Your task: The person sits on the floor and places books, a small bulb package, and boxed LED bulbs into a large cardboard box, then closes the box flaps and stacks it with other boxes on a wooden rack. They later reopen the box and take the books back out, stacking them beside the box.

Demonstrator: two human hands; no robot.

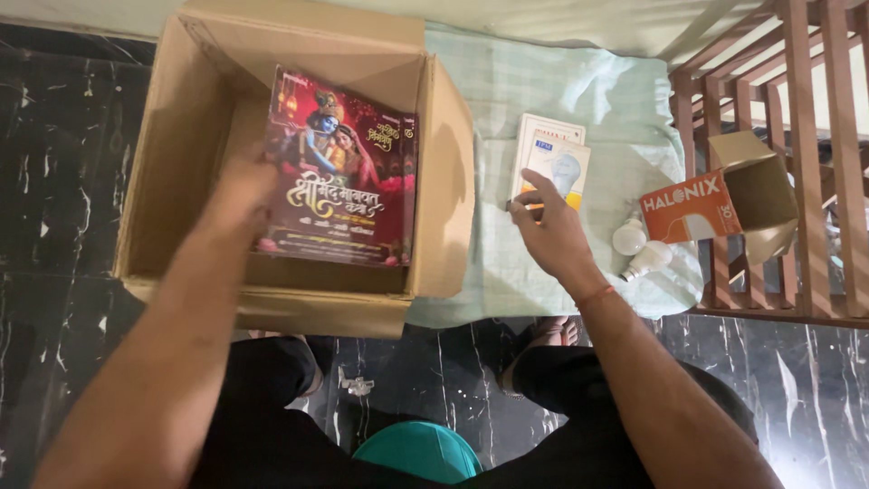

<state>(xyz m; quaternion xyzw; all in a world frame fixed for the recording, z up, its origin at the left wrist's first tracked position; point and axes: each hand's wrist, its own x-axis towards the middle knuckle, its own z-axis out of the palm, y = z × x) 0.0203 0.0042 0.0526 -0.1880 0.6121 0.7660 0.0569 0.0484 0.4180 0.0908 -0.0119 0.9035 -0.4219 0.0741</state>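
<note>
Black marble floor with white veins is seen at the far left of the scene. On it an open cardboard box is placed, with its flaps folded outward so that the inside can be reached. Inside the box a dark red book with a colourful picture cover is held tilted against the right wall. The left hand is put on the left edge of this book; the fingers are blurred by motion, so it cannot be told whether they are clenched or only pressed flat.

To the right of the box a pale green cloth is spread, probably to keep small things off the floor. On it two small white bulb boxes are stacked, and the upper one is grasped by the fingers of the right hand. Just beside, two bare white bulbs are laid near an open orange carton. At the far right a wooden slatted frame is seen.
</note>
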